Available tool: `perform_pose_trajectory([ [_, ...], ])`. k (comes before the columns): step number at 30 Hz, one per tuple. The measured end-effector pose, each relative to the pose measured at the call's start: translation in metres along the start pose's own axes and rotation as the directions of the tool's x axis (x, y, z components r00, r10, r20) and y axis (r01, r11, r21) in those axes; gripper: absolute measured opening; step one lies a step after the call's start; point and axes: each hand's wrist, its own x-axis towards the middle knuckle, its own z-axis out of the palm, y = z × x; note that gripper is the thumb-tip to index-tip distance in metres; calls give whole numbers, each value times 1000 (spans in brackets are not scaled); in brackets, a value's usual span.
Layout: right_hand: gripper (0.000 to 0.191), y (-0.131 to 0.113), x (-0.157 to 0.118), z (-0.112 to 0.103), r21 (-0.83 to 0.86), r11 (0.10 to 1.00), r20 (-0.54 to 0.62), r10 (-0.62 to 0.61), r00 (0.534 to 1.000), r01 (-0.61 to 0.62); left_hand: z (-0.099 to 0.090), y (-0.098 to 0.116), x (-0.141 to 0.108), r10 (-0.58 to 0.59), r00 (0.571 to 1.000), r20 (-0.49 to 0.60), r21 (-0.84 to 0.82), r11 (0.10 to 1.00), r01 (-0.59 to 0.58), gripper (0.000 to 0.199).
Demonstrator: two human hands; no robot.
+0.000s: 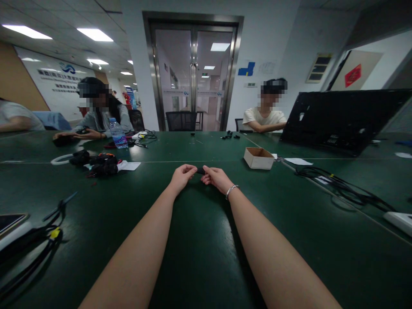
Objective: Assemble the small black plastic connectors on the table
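Both my arms reach out over the green table [199, 231]. A small black piece [201, 171], too small to name, sits between my two hands. My left hand [183, 176] pinches its left end between thumb and fingers. On its other end, the thumb and fingers of my right hand [217, 177] are closed, with a silver bracelet [231, 192] round that wrist. Part of the piece is hidden by my fingertips. Farther back on the table lie several small black pieces [229, 135].
An open cardboard box [258, 160] stands right of my hands. Black cables [341, 189] and a large monitor [341, 120] are farther right. At left are a bundle of black gear [103, 163], a water bottle [118, 135] and tied cables [54, 236]. Other people sit across the table.
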Motion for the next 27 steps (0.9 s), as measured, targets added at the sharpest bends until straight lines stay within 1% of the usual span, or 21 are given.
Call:
perform_pose_trajectory([
  [6, 24, 1, -1, -2, 7, 1000, 15, -2, 1000, 2, -1, -2, 2, -21, 1000, 6, -4, 1000, 21, 47],
  [10, 21, 2, 0, -3, 22, 1000, 25, -1, 1000, 0, -1, 1, 0, -33, 999, 3, 23, 999, 33, 48],
  [15, 18, 3, 1, -4, 3, 1000, 39, -5, 999, 5, -3, 4, -2, -69, 998, 2, 114, 991, 69, 49],
  [21, 4, 2, -2, -4, 12, 1000, 53, -12, 999, 11, -4, 2, 2, -90, 996, -20, 266, 959, 93, 49],
  [27, 4, 3, -1, -5, 38, 999, 73, -29, 997, 27, -5, -4, 6, -85, 996, -14, 315, 945, 85, 51],
])
